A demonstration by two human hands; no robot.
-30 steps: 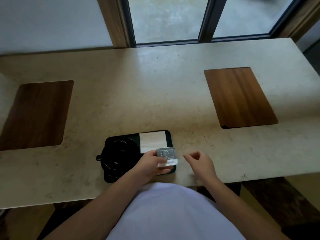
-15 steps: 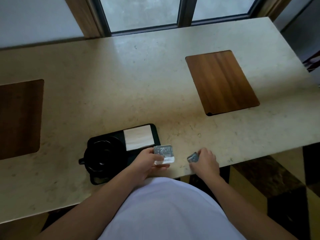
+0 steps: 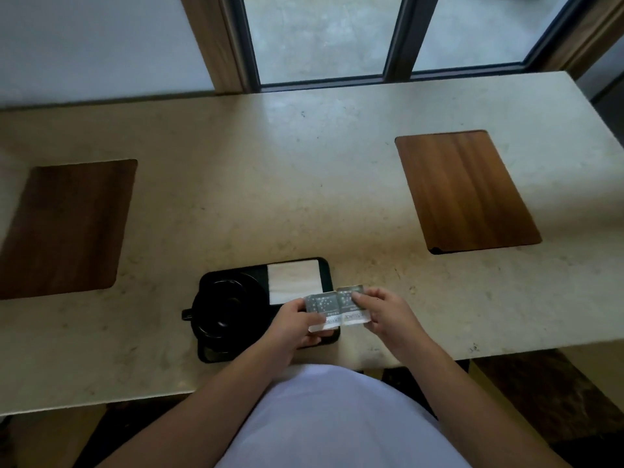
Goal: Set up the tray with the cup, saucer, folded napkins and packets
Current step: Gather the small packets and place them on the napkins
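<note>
Head view: pale stone counter [image 3: 304, 170], then the black rectangular tray [image 3: 326, 265] bearing the black cup on its saucer [image 3: 223, 309] and a white folded napkin [image 3: 293, 280]. Left hand [image 3: 293, 327] and right hand [image 3: 385, 314] each pinch a grey foil packet [image 3: 322, 305] [image 3: 349, 304] above the tray's near corner (edges touching). Loose pinches could drop one off the counter

Two wooden mats [image 3: 467, 192] [image 3: 66, 228] on stone counter [image 3: 270, 184]
</note>
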